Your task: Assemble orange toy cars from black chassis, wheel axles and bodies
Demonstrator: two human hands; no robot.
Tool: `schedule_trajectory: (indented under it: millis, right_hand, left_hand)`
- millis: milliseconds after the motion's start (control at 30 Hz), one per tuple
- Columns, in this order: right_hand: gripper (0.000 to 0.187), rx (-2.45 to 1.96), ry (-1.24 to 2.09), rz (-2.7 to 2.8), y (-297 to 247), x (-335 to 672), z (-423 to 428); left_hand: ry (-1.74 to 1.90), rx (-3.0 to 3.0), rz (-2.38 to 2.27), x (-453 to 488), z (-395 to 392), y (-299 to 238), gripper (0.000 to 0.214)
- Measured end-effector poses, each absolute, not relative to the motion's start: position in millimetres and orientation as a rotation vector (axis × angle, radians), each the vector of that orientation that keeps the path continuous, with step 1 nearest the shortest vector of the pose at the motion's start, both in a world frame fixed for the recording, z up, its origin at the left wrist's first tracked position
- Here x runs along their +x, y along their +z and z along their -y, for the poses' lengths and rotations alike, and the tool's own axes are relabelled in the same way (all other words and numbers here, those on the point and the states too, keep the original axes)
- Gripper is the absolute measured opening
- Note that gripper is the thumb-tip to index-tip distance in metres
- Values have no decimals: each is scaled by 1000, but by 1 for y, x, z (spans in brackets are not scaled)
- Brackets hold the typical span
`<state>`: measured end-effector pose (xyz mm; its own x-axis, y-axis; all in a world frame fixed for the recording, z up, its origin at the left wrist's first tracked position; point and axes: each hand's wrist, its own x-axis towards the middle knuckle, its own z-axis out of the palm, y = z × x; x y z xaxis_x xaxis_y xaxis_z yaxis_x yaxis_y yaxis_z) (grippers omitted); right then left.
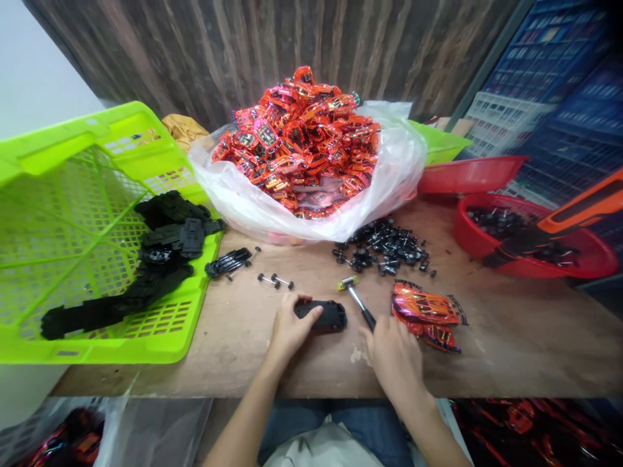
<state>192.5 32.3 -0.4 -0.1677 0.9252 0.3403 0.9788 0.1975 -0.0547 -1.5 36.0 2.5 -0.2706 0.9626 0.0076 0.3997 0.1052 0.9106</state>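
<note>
My left hand [292,327] is closed on a black toy car chassis [331,316], holding it flat on the wooden table. In my right hand [395,350] is a small hammer [356,297], gripped by its black handle. The yellowish hammer head points away from me, a little beyond the chassis and to its right. To the right of the hammer lie shiny orange toy car bodies [424,306]. Beyond my left hand are loose wheel axles [275,281]. Several narrow black parts [228,261] lie further left.
A white plastic bag [389,165] heaped with orange car bodies stands at the back. Left, a tipped green basket [189,318] holds black chassis. A pile of wheel axles [384,246] lies before the bag. At right, an orange-and-black tool [584,206] crosses a red basin [467,237].
</note>
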Motion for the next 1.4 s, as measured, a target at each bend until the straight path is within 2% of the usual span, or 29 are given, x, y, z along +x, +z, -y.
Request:
schedule_trajectory:
  millis: [67, 133, 267, 400, 500, 700, 767, 833, 933, 1033, 1200, 1400]
  right_hand:
    - [27, -1913, -208, 2167, -2, 211, -20]
    - [27, -1930, 66, 2100, 0, 223, -7]
    - [34, -1685, 637, 1828, 6, 227, 25]
    - [38, -1675, 783, 1810, -4, 222, 52]
    - [40, -1702, 734, 1843, -17, 226, 55]
    - [38, -1822, 390, 2145, -14, 231, 22]
    - [27, -1722, 165, 2195, -3, 217, 5]
    - [31, -1448, 37, 2268, 6, 196, -12]
    - [35, -1082, 145, 2308, 6, 165, -30]
    - [27, -1035, 351, 2194, -3, 151, -39]
    - [19, -1093, 480, 2093, -11, 148, -41]
    - [34, -1011, 399, 2116, -6, 145, -24]
  left_hand:
    - [1078, 1337, -1755, -6, -42, -1, 23]
    - [1054, 1310, -1767, -6, -45, -4, 22]
    - [1056, 1254, -1793, -2, -46, -6, 22]
    - [1047, 1237, -1783, -2, -45, -6, 23]
    - [1055, 1241, -1781, -4, -46, -9, 23]
    - [1065, 1172, -1768, -15, -52, -5, 24]
    - [1028, 1042, -1734, -18, -52, 5, 25]
    - [967, 928, -1662, -20, -49, 17, 27]
    - [949, 890, -1375, -19, -40, 31, 43]
    - [1049, 907, -1260, -15, -33, 29, 64]
    - [1154, 925, -1435, -9, -34, 9, 65]
    - [1366, 1321, -1538, -9, -39, 20, 64]
